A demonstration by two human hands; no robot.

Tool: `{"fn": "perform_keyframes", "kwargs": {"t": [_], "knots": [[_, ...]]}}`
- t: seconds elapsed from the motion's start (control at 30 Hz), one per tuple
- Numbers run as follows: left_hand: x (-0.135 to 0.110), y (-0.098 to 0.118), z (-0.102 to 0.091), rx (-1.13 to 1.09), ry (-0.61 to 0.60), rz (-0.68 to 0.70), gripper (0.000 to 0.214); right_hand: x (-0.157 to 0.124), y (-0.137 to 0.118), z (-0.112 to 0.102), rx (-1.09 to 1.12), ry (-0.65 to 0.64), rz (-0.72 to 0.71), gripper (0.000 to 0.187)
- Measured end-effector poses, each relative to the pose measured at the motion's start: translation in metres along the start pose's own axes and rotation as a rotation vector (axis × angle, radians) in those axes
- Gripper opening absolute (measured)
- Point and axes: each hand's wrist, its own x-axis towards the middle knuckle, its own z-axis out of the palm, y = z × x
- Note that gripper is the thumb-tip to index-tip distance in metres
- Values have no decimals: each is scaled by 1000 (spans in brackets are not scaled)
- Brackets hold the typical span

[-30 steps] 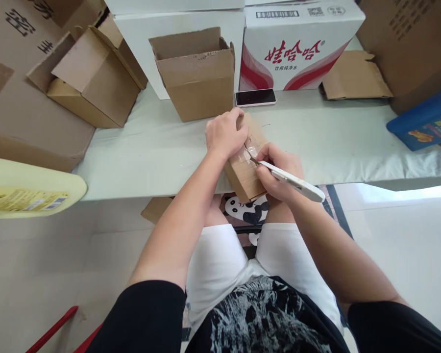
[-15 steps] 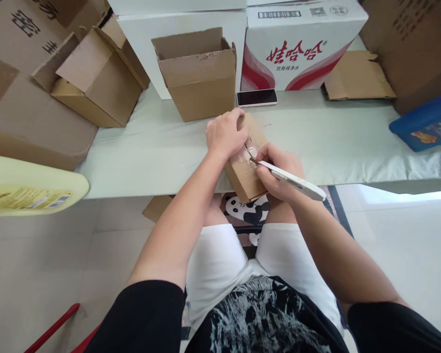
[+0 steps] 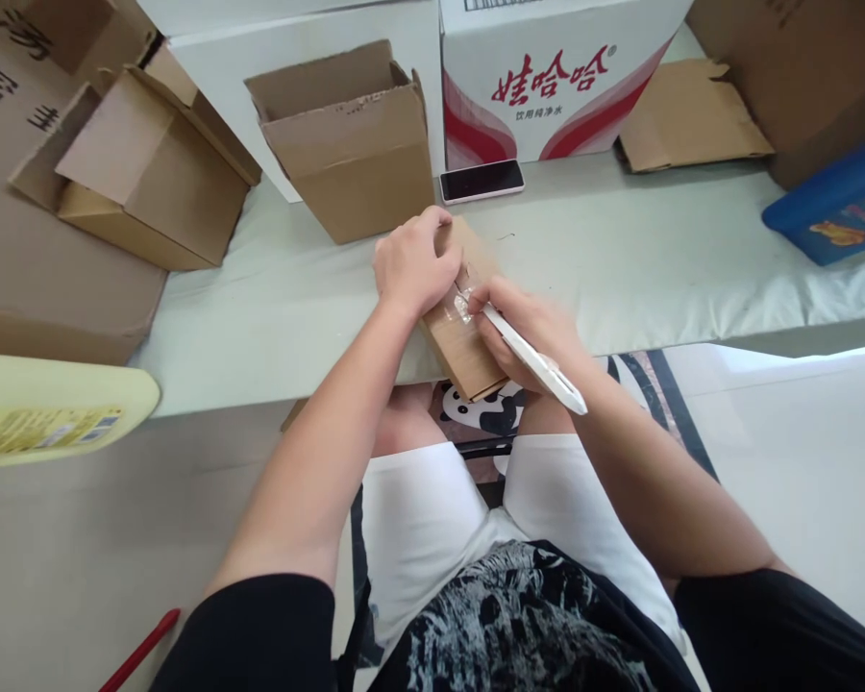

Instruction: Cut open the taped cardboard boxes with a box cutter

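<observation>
A small brown cardboard box (image 3: 468,354) lies at the near edge of the cloth-covered table, its near end sticking out past the edge. Clear, crumpled tape (image 3: 462,306) shows on its top by a dark slit. My left hand (image 3: 414,261) is closed over the box's far left side, thumb on top. A white utility knife (image 3: 533,358) is held in my right hand (image 3: 530,322), handle slanting down toward me. Its tip is at the tape, and my fingers hide the blade.
An open carton (image 3: 353,159) stands behind the box, with a phone (image 3: 482,181) beside it. White cartons (image 3: 548,96) line the back. More brown boxes (image 3: 151,173) are at left, flattened cardboard (image 3: 692,115) at right. A yellow bottle (image 3: 58,404) and blue container (image 3: 828,211) flank the table.
The knife's tip has moved along the tape, slightly away from me, and its blade is now covered by my fingers. The view has shifted a little; my left hand still grips the box.
</observation>
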Motion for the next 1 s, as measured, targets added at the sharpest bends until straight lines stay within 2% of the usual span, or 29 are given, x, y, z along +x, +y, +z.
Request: {"fn": "perform_keyframes", "kwargs": {"t": [0.13,0.23,0.33,0.47,0.53,0.67,0.9,1.0], "knots": [[1,-2,2,-21,21,-6,33,0,6,-6,172,-12,-3,17],[0,-4,1,-37,33,-2,30,-2,10,-7,275,31,3,14],[-1,-5,-1,-26,30,29,31,-9,12,1,312,168,-11,11],[-2,-4,-5,43,22,-7,38,-24,13,20,316,478,-132,8],[-2,-3,-6,77,12,-28,44,-31,13,27,327,541,-182,9],[-3,-3,-7,74,6,-10,52,-44,15,30,332,561,-211,19],[-4,-20,-7,-28,36,37,52,-50,25,31,188,508,-216,15],[-7,-29,-9,-102,60,109,37,-50,30,33,154,469,-155,17]]}}
